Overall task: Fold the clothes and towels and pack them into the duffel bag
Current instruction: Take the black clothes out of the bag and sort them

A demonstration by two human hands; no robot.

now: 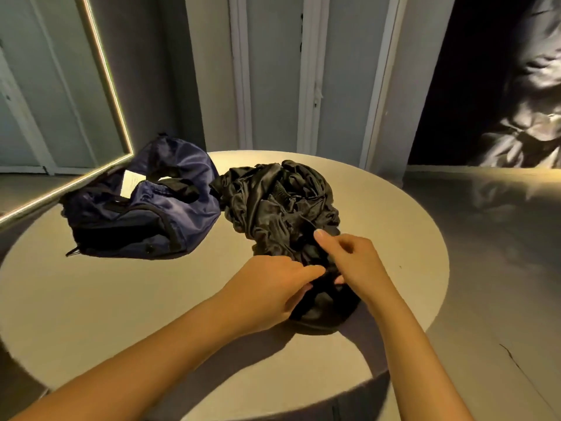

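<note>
A crumpled heap of shiny black clothes [273,205] lies on the round beige table [151,314], right of centre. A navy duffel bag [145,208] sits slumped and unzipped at the table's back left, touching the heap. My left hand [273,287] pinches the near edge of the black fabric. My right hand [349,262] grips the same fabric just to the right, thumb up. A dark fold of cloth [324,311] hangs between and under both hands.
A mirror with a lit frame [100,86] leans at the left behind the bag. Grey panelled walls [273,71] stand behind the table. Grey floor [485,238] lies to the right, with a dark picture [501,86] on the right wall.
</note>
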